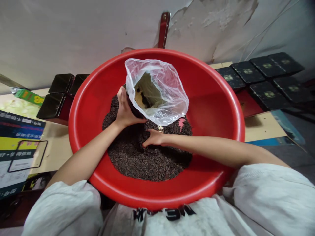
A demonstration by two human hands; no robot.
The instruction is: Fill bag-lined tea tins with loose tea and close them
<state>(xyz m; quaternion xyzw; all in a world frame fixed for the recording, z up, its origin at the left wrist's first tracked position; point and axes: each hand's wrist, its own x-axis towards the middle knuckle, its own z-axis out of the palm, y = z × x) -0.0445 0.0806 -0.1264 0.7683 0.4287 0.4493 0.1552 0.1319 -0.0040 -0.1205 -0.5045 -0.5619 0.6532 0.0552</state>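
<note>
My left hand (123, 109) is wrapped round the side of a dark tin, most of which is hidden by the clear plastic bag (172, 95) lining it. The bag's mouth spreads wide, and a few dark bits lie on the pale inside. The tin is tilted over a heap of dark, loose dried tea leaves (147, 165) in a large red basin (211, 108). My right hand (155, 137) is down in the heap below the bag, thumb and fingers curled round some leaves. Its fingertips are buried in them.
Black lidded tins (267, 68) stand in rows to the right, and several more dark tins (52, 105) at the left. A green carton (29, 96) and a printed box (18, 147) lie far left. Behind the basin, a dark red wooden post (163, 30) leans by the peeling wall.
</note>
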